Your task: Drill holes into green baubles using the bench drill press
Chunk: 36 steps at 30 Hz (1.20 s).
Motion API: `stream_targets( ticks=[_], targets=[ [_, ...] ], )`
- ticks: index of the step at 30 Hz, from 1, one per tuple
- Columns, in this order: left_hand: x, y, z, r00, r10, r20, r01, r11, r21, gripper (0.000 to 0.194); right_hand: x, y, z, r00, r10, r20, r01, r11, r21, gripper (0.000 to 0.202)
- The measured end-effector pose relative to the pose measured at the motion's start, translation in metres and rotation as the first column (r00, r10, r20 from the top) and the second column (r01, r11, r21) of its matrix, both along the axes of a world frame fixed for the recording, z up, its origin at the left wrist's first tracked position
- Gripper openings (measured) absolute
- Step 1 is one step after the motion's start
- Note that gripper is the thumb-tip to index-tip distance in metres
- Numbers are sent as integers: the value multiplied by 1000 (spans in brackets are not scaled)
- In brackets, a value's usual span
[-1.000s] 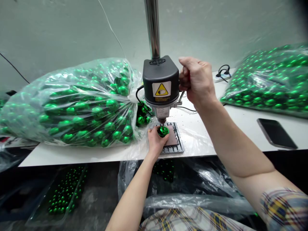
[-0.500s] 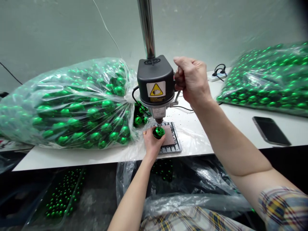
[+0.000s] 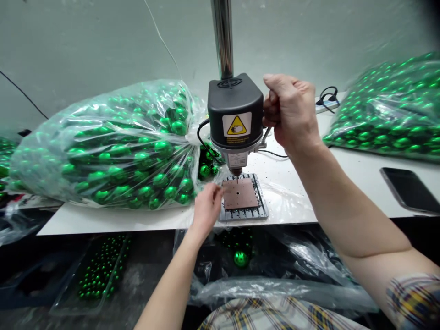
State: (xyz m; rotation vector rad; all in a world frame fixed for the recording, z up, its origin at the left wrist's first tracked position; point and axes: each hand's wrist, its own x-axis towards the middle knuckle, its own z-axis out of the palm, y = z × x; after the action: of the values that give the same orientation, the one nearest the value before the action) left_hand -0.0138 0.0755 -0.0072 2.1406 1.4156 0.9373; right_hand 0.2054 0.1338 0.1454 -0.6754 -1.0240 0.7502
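My right hand [image 3: 292, 112] is closed around the feed handle on the right side of a black bench drill press [image 3: 235, 110]; the fingers hide the grip. My left hand [image 3: 206, 206] is beside the left edge of a brown square pad [image 3: 245, 201], its fingers loosely curled and apart, with no ball visible in them. The pad has a dark hole and lies on the slotted metal base [image 3: 263, 208]. Above it hangs the thin drill bit [image 3: 237, 179]. A shiny green ball [image 3: 240, 259] is below the table edge, over the open plastic bag.
A big clear bag of green balls [image 3: 120, 156] lies at the left, its mouth beside the drill with loose balls [image 3: 205, 170]. Another full bag [image 3: 388, 119] is at the right, near a phone [image 3: 410, 190] and a power strip [image 3: 325, 106]. A bin of balls [image 3: 99, 270] stands below.
The green ball has left the pad and my left hand, and one now shows below the table edge. My left hand has moved left off the pad. My right hand stays on the handle.
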Motion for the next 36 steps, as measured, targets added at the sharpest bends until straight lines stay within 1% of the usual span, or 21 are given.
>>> stream_targets(
  ticks=[2,4,6,8,9,10,11,12,13,14,15,17,18,20,22,23,25,27,29,32,36],
  targets=[
    [5,38,3,986,136,-100,-125,986,110,15,-1,0,0,1000,-7,-19,7,1000,-4,45],
    [11,74,1,943,241,-231,-230,970,75,21,-1,0,0,1000,-6,-22,6,1000,2,45],
    [15,98,-3,915,266,-304,-275,961,14,23,0,1,-1,1000,-3,-15,3,1000,11,46],
    [15,108,-5,911,258,-321,-275,961,-7,24,1,1,-1,1000,1,5,-1,1000,24,48],
    [13,108,-4,924,250,-289,-261,965,-1,26,1,1,-2,1000,5,20,-6,999,31,49],
    [10,104,-3,949,235,-212,-240,971,3,30,2,0,-2,999,9,35,-10,999,38,50],
    [7,98,0,973,213,-83,-215,977,-9,35,2,0,-2,999,11,50,-14,999,44,51],
    [4,90,2,979,181,92,-177,983,-51,39,2,0,-2,998,13,60,-16,999,47,52],
    [1,81,5,947,147,285,-116,986,-122,43,2,0,-2,998,13,64,-16,999,50,53],
    [-2,70,8,880,126,458,-30,977,-211,46,2,0,-3,998,13,65,-16,999,50,53],
    [-4,60,10,802,125,584,72,951,-302,48,2,1,-3,998,13,61,-16,999,48,53],
    [-5,40,12,684,150,714,262,863,-432,49,2,2,-3,999,11,46,-12,999,39,53],
    [-5,32,11,647,165,744,330,819,-469,48,2,2,-4,999,7,34,-8,999,31,53],
    [-3,20,7,595,210,776,405,755,-515,46,2,3,-4,1000,-2,11,2,1000,20,51],
    [1,13,-1,565,266,781,412,729,-546,42,1,2,-4,1000,-2,7,1,1000,20,51],
    [4,11,-7,560,289,777,390,734,-555,41,1,1,-3,1000,2,9,-2,1000,19,50],
    [10,10,-18,566,319,760,300,779,-550,49,-1,-2,-1,1000,4,5,-5,1000,14,50],
    [16,10,-28,600,320,733,196,829,-523,60,-3,-6,1,1000,1,-14,-1,1000,1,49],
    [21,12,-36,652,297,697,128,864,-488,63,-4,-9,3,999,2,-36,-2,1000,-15,49],
    [26,17,-45,723,236,649,123,881,-457,59,-6,-10,4,998,3,-70,-4,1000,-22,50],
    [32,21,-53,762,159,628,162,892,-422,53,-6,-9,5,997,1,-82,-3,1000,-24,52]
  ],
)
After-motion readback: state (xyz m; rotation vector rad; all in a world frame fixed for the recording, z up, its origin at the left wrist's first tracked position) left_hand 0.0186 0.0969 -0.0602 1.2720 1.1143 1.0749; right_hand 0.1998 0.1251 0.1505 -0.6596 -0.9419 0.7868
